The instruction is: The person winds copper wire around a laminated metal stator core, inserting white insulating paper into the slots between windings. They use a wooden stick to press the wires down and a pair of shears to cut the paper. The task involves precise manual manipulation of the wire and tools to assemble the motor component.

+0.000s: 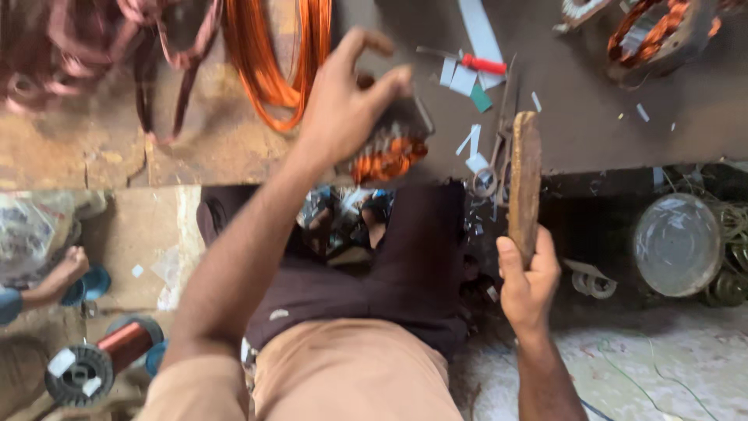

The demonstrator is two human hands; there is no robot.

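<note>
My left hand (343, 101) grips a small motor stator with orange copper windings (389, 152) at the near edge of the dark workbench (592, 117). My right hand (526, 281) is closed around the lower end of a long wooden stick (524, 183), held upright just right of the stator. Scissors (495, 160) lie on the bench edge between the stator and the stick. Below are my dark trousers and tan shirt.
Loops of orange copper wire (273, 54) and brownish wire (93, 47) lie at the back left. A red-handled tool (475, 62) and white paper strips sit on the bench; another wound stator (654, 31) is back right. A copper-wire spool (101, 359) and another person's hand (66, 269) are on the left. A round lid (676, 243) rests lower right.
</note>
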